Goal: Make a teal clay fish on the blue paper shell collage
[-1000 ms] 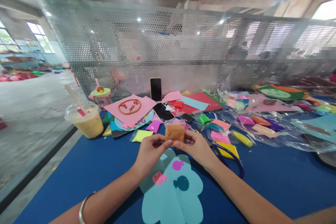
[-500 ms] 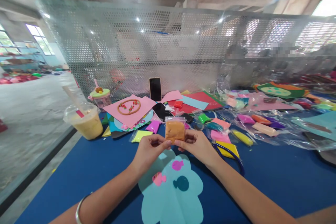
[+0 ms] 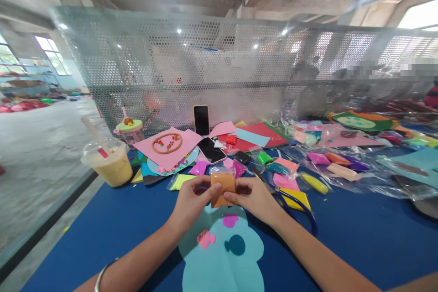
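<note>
Both my hands pinch a small clear packet of orange clay point(image 3: 223, 188), held up above the top of a light blue paper with a scalloped edge point(image 3: 224, 264). My left hand point(image 3: 193, 198) grips its left side with the thumb on the front face. My right hand point(image 3: 255, 196) grips the lower right side, thumb also in front. On the paper lie a pink fish point(image 3: 205, 239), a magenta fish point(image 3: 230, 221) and a dark teal fish point(image 3: 235, 245), all flat. Scissors with dark blue handles point(image 3: 313, 221) rest beside my right wrist, partly hidden by it.
Several coloured clay packets, such as a green one point(image 3: 264, 158) and a yellow one point(image 3: 296, 198), lie beyond my hands. A drink cup point(image 3: 112, 166) stands at the table's left edge. One phone point(image 3: 201, 120) leans upright against the perforated metal screen point(image 3: 219, 70); another phone point(image 3: 210, 149) lies flat.
The orange clay packet has come down a little toward the paper, and my thumbs sit higher on its front face. The view has shifted slightly.
</note>
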`<state>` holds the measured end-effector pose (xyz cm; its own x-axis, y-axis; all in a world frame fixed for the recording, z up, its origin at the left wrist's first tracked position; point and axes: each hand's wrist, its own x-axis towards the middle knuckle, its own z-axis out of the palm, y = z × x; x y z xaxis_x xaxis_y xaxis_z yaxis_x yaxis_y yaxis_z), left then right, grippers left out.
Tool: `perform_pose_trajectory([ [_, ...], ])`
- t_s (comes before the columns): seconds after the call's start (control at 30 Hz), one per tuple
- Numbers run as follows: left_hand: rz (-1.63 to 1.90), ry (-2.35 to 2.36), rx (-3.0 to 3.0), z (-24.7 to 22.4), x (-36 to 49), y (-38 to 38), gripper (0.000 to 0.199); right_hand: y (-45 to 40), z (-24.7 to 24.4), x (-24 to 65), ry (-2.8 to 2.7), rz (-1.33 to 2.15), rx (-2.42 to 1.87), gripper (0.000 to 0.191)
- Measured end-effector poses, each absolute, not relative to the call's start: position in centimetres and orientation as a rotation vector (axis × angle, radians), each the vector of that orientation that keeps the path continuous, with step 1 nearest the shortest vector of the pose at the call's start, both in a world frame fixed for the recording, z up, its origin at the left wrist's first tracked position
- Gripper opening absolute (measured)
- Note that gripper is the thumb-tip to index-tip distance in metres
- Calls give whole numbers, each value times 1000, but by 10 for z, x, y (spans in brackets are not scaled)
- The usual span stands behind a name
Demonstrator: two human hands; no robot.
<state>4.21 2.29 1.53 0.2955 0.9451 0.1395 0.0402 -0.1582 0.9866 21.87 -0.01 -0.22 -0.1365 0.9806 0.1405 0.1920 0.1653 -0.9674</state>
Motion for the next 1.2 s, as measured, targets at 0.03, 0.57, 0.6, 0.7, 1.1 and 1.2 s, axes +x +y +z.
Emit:
perform_pose_trajectory([
  [0.03,1075,961,1490,15,42,23,34,-1,-2,218,-1517,1089,-1167,31],
  [0.57,1051,965,1497,14,42,20,38,-6,4,212,-1511,1007,-1155,29],
  [0.6,1057,975,1498,14,42,19,38,-6,4,212,-1493,1021,-1128,33],
  [0.7,1059,996,1512,14,43,18,35,-6,6,212,-1463,1016,-1081,38],
  [1.1,1020,950,1506,17,46,15,36,1,2,222,-1450,915,-1150,26],
  [1.2,1071,954,1488,15,44,16,31,0,3,220,-1462,976,-1108,28],
])
